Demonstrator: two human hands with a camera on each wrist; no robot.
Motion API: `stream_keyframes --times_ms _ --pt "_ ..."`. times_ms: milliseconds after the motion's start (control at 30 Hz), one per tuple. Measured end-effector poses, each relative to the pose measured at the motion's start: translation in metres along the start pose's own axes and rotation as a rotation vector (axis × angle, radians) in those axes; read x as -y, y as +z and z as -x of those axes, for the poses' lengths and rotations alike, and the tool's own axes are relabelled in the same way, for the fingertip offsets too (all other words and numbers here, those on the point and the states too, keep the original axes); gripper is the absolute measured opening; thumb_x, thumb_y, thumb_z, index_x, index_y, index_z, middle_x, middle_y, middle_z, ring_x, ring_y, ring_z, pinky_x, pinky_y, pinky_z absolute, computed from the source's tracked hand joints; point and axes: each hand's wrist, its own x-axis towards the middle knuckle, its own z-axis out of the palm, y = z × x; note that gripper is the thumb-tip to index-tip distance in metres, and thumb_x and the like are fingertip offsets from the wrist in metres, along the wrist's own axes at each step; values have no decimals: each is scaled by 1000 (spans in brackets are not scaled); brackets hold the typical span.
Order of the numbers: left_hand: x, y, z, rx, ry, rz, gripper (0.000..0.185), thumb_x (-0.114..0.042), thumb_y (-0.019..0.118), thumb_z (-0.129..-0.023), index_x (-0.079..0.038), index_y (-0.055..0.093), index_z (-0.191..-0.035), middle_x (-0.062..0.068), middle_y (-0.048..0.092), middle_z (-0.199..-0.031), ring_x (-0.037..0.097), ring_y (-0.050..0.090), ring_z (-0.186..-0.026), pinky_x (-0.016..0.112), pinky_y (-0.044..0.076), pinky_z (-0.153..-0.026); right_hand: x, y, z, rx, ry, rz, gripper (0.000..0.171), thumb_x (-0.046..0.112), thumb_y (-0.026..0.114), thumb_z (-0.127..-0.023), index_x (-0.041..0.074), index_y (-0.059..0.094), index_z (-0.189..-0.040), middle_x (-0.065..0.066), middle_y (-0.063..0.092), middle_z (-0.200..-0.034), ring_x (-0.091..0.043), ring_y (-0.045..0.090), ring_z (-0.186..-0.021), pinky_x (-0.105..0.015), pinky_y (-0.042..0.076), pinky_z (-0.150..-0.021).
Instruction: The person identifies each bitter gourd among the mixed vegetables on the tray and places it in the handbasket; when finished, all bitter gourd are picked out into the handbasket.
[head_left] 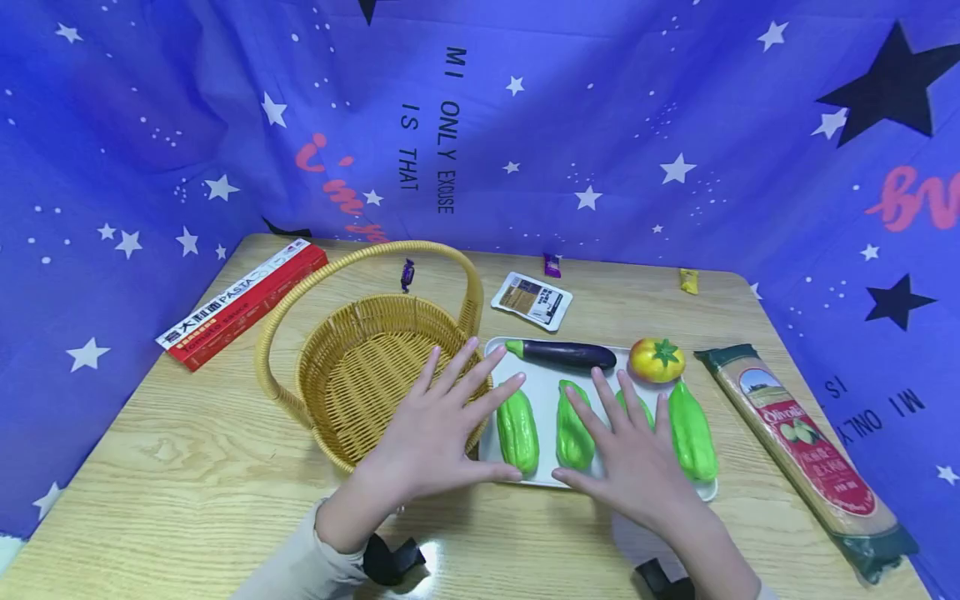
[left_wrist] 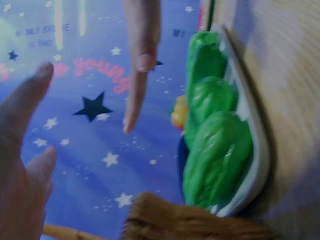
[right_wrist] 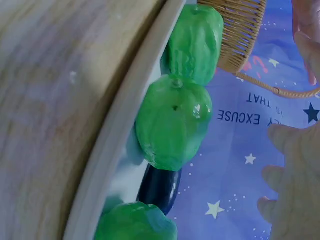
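My left hand (head_left: 442, 425) is held with fingers spread, overlapping the right side of the wicker basket (head_left: 309, 392) and the tray's left edge in the head view. Fingers also splayed, my right hand (head_left: 637, 467) hovers over the front of the white tray (head_left: 546, 408). Neither hand holds anything. On the tray lie several green ribbed vegetables (head_left: 517, 433), one mostly hidden behind the right hand's fingers. An eggplant (head_left: 566, 355) lies along its back edge, beside a yellow-red tomato (head_left: 654, 362). In the right wrist view, a green vegetable (right_wrist: 175, 122) sits against the tray rim.
A red pasta box (head_left: 247, 304) lies at the back left, a long bag of pasta (head_left: 810, 450) at the right. Behind the tray are a white flat packet (head_left: 532, 300), purple candies (head_left: 552, 265) and a yellow candy (head_left: 688, 281). Blue star-printed cloth (head_left: 570, 150) surrounds the table.
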Motion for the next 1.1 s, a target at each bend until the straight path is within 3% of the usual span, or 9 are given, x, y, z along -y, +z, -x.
stream_keyframes --times_ms 167,333,400,500,667,767,900,1000,1100 --pt "10 -22 5 -41 116 118 96 -78 50 -73 -37 10 -150 -9 -3 -160 19 -1 -149 52 12 -121 -5 -8 -1 -18 -16 -61 94 68 57 -77 29 16 -151 -7 -3 -160 -31 -12 -147 -71 -6 -111" --pt "24 -46 15 -158 262 243 79 -66 50 -84 -28 25 -149 -4 23 -157 19 19 -147 46 26 -119 -11 -19 -1 -74 -38 -192 90 56 63 -81 27 15 -151 -8 4 -160 -33 1 -148 -64 -1 -116" --pt "30 -53 19 -287 337 299 67 -56 49 -90 -20 38 -145 1 39 -150 21 32 -142 41 32 -116 -14 -23 -2 -95 -22 -268 88 49 65 -82 27 15 -151 -9 7 -160 -37 10 -146 -64 6 -116" --pt "41 -62 26 -561 471 418 44 -33 53 -95 -5 57 -129 11 59 -131 22 50 -130 38 40 -112 -19 -28 0 -143 45 -366 83 41 68 -83 27 21 -150 -10 16 -159 -44 24 -140 -68 21 -110" --pt "59 -69 42 -1033 631 712 19 0 59 -87 12 66 -100 25 67 -107 29 63 -110 41 46 -105 -34 -29 8 -263 210 -465 71 32 70 -83 22 36 -145 -14 33 -152 -47 35 -133 -72 32 -99" --pt "69 -69 55 -1320 589 907 15 8 65 -78 17 64 -89 29 68 -95 33 67 -96 39 53 -96 -49 -27 15 -342 301 -516 63 27 70 -84 18 43 -141 -13 40 -148 -43 39 -133 -62 36 -105" --pt "86 -65 71 -1610 381 1198 20 13 72 -67 20 61 -82 29 65 -84 34 67 -82 34 58 -82 -71 -20 23 -392 439 -625 55 24 67 -87 16 48 -138 -6 47 -144 -3 47 -127 -17 43 -105" --pt "102 -53 80 -1684 219 1357 25 15 72 -64 22 59 -83 28 64 -82 32 65 -78 32 59 -77 -86 -13 27 -351 569 -703 54 28 64 -89 19 46 -139 -5 47 -144 11 46 -116 1 39 -93" --pt "113 -31 88 -1676 89 1412 26 15 71 -66 22 59 -88 27 65 -87 30 64 -82 32 59 -77 -95 -6 29 -292 665 -730 55 34 61 -90 20 43 -141 -8 43 -147 -2 49 -123 -4 41 -96"
